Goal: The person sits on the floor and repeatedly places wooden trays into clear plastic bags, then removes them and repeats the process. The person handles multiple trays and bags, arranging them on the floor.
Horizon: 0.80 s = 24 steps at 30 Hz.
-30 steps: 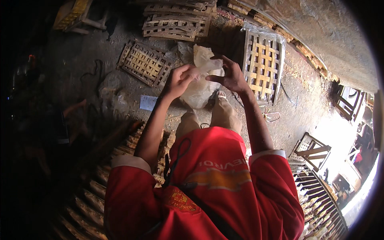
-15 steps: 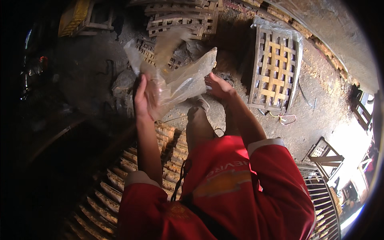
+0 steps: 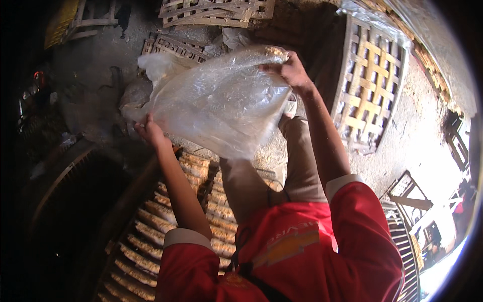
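A crinkled, see-through plastic sheet [image 3: 216, 98] is spread out in front of me, above my legs, dusted with pale crumbs. At its lower left edge my left hand [image 3: 150, 133] is closed on the plastic, the fingertips partly hidden by it. My right hand [image 3: 296, 74] grips the upper right corner, where a clump of yellowish crumbs [image 3: 275, 51] clings to the rim. Between the hands the sheet sags and bulges; whether it is a single layer or a bag I cannot tell.
A woven slat panel [image 3: 370, 83] with plastic around its top stands at right. More slat panels [image 3: 216, 12] lie at the far side. Below left are racks holding rows of tan, crumbly pieces [image 3: 146, 236]. A small wooden frame [image 3: 410, 194] stands at right.
The plastic has gone from bunched and blurred to spread wide. My left hand moved left and nearer; my right hand moved up and to the right.
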{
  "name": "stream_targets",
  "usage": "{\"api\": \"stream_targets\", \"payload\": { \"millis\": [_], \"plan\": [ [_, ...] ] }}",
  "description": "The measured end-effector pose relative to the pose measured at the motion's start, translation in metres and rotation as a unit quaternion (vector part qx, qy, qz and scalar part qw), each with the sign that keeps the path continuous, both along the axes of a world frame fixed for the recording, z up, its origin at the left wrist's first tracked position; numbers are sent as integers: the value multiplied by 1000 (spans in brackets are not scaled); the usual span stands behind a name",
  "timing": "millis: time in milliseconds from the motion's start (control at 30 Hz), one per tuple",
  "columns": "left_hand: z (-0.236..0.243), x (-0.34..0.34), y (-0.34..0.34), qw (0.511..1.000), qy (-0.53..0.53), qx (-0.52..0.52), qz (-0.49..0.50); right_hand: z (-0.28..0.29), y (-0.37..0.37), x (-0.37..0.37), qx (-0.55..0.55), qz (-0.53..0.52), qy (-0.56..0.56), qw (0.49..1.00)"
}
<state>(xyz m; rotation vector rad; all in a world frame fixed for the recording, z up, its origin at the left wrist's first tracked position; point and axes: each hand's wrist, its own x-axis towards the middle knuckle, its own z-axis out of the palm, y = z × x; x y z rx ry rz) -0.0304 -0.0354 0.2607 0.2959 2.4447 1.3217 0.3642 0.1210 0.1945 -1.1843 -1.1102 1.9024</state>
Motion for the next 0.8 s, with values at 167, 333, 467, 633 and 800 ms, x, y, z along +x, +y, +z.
{"api": "stream_targets", "payload": {
  "millis": [167,333,467,633,800],
  "plan": [
    [-107,28,97,938,263,60,-215,-92,67,-16,126,96,-45,986],
    [-159,71,208,762,102,150,-622,-157,148,-67,267,288,-146,908],
    [-218,82,272,679,73,41,-730,-222,214,-68,313,319,-208,870],
    [-276,62,301,616,182,206,-738,-170,197,-95,340,450,-295,771],
    [-282,66,314,565,113,283,-767,-146,178,-83,407,342,-360,766]
  ]
}}
